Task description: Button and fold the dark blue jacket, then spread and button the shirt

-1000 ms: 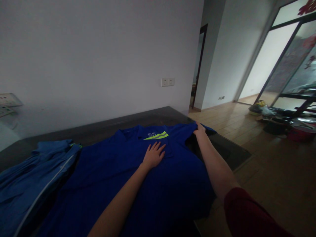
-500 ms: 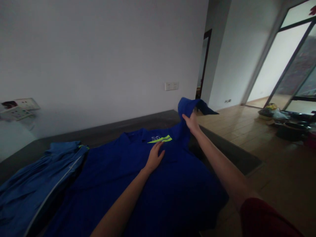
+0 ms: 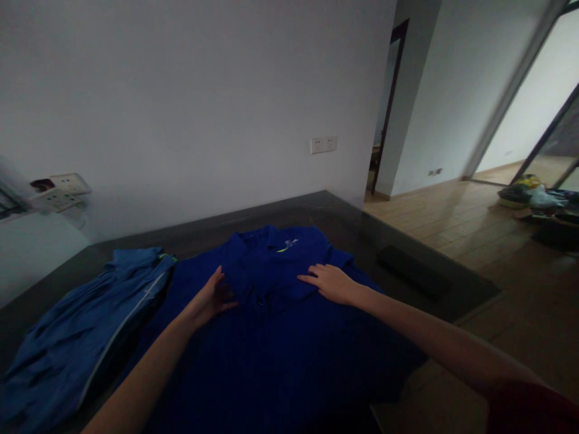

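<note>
A dark blue collared shirt [image 3: 271, 337] lies spread over the dark table in front of me, its collar toward the wall. Small white print and a bit of yellow-green show on its chest, and the cloth on the right is folded inward, bunching near the middle. My right hand [image 3: 332, 282] rests flat on the folded cloth, fingers stretched out. Over the left side of the chest is my left hand [image 3: 211, 301], fingers spread and holding nothing; whether it touches the cloth I cannot tell.
To the left, a lighter blue garment [image 3: 90, 325] with a white stripe lies beside the shirt. A dark flat object [image 3: 414, 271] sits on the table [image 3: 348, 220] at right. Behind is a wall with sockets [image 3: 323, 144]. Bags [image 3: 540, 196] stand on the floor.
My right hand has let go of the raised sleeve, now folded onto the shirt, and come down to the chest. My left hand has moved left. The dark flat object has come into sight.
</note>
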{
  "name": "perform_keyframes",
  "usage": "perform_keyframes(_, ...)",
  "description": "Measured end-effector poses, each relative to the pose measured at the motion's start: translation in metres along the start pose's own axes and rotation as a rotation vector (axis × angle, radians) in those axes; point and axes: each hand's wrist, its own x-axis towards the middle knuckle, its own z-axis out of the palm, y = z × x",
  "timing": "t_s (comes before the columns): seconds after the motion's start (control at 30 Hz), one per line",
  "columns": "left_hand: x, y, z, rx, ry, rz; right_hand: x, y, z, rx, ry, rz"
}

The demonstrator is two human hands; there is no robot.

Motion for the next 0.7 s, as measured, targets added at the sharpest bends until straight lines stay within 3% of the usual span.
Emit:
perform_keyframes(0.1, -0.011, 0.008, -0.013, 0.134, -0.082, 0.027, -0.01, 0.005, -0.003, 0.025, 0.013, 0.037)
perform_keyframes(0.17, -0.009, 0.012, -0.02, 0.313, -0.032, 0.105, -0.015, 0.009, -0.002, 0.021, 0.01, 0.075)
perform_keyframes(0.3, 0.02, 0.017, -0.02, 0.732, 0.164, 0.449, -0.018, 0.015, 0.007, 0.035, 0.026, 0.128)
perform_keyframes(0.37, 0.039, 0.021, -0.012, 0.931, 0.155, 0.629, -0.017, 0.016, 0.013, 0.044, 0.038, 0.133)
perform_keyframes(0.43, 0.057, 0.027, 0.0, 1.153, 0.044, 0.773, -0.016, 0.017, 0.018, 0.049, 0.05, 0.136)
perform_keyframes(0.5, 0.069, 0.034, 0.012, 1.351, -0.155, 0.839, -0.017, 0.019, 0.023, 0.062, 0.069, 0.143)
perform_keyframes(0.6, 0.08, 0.041, 0.025, 1.531, -0.391, 0.766, -0.019, 0.023, 0.027, 0.093, 0.1, 0.149)
perform_keyframes(0.7, 0.086, 0.042, 0.028, 1.662, -0.396, 0.68, -0.02, 0.025, 0.028, 0.11, 0.118, 0.148)
